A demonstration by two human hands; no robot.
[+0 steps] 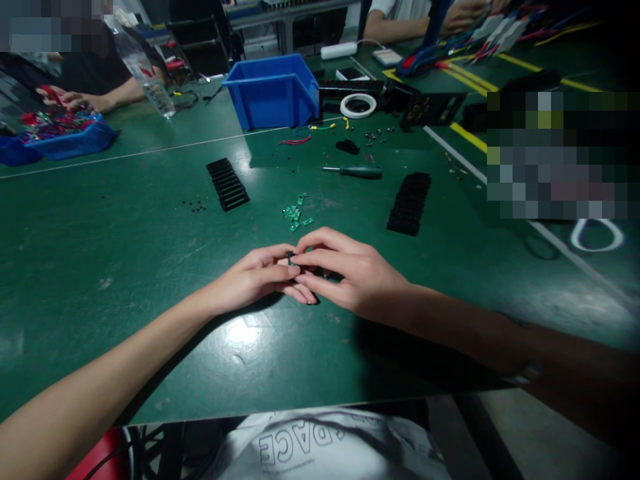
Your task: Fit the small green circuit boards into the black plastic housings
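My left hand (259, 275) pinches a small black part with a bit of green on it (291, 257) between thumb and fingers, low over the green table. From the other side, the fingers of my right hand (345, 267) close on the same part, covering most of it; its exact kind cannot be made out. Just beyond my fingers lies a loose pile of small green circuit boards (293, 213). A slotted black plastic rack (227, 184) rests to the left of the pile. On the right lies a second black ribbed piece (410, 203).
Behind the boards are a green-handled screwdriver (360, 172), a blue bin (273, 93) and a white ring (358, 105). Tiny black bits (194, 206) lie left. Across the table, people's hands work near a blue tray of wires (67, 137) and a water bottle (150, 83).
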